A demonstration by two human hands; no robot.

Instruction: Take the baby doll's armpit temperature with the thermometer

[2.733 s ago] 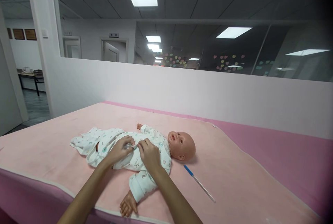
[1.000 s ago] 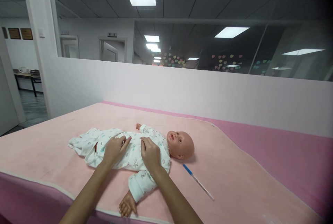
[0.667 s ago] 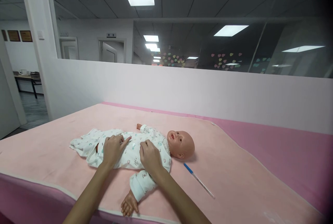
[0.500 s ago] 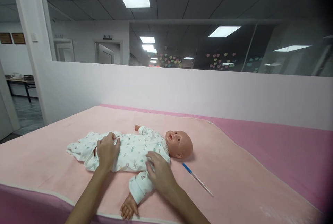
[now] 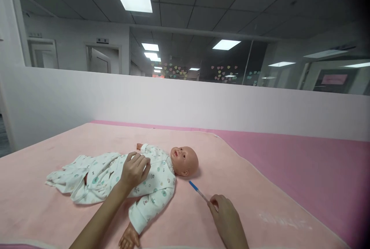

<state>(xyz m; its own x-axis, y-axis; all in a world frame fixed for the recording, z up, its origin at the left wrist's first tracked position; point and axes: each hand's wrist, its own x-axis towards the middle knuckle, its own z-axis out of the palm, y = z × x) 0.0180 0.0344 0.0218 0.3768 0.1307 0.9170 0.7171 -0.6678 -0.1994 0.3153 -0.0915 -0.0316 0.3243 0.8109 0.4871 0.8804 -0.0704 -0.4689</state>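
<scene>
A baby doll (image 5: pixel 185 161) in a white printed sleepsuit (image 5: pixel 158 177) lies on its back, its head toward the right. Over the doll's belly rests my left hand (image 5: pixel 135 170), fingers loosely bent with nothing seen in them; whether it presses on the cloth is unclear. To the right of the doll, my right hand (image 5: pixel 227 218) pinches the near end of a slim clear rod with a blue end, which looks like a glass thermometer (image 5: pixel 198 191). Its blue end points toward the doll's head, and its near end is hidden by my fingers.
A peach-pink mat (image 5: pixel 248 187) lies over a darker pink surface (image 5: pixel 289 156). Behind it runs a low white wall (image 5: pixel 202 104) topped by a glass window.
My right hand has left the doll's shoulder, moved right and taken hold of the thermometer. My left hand has shifted from the doll's lower body toward its chest. The view has turned right.
</scene>
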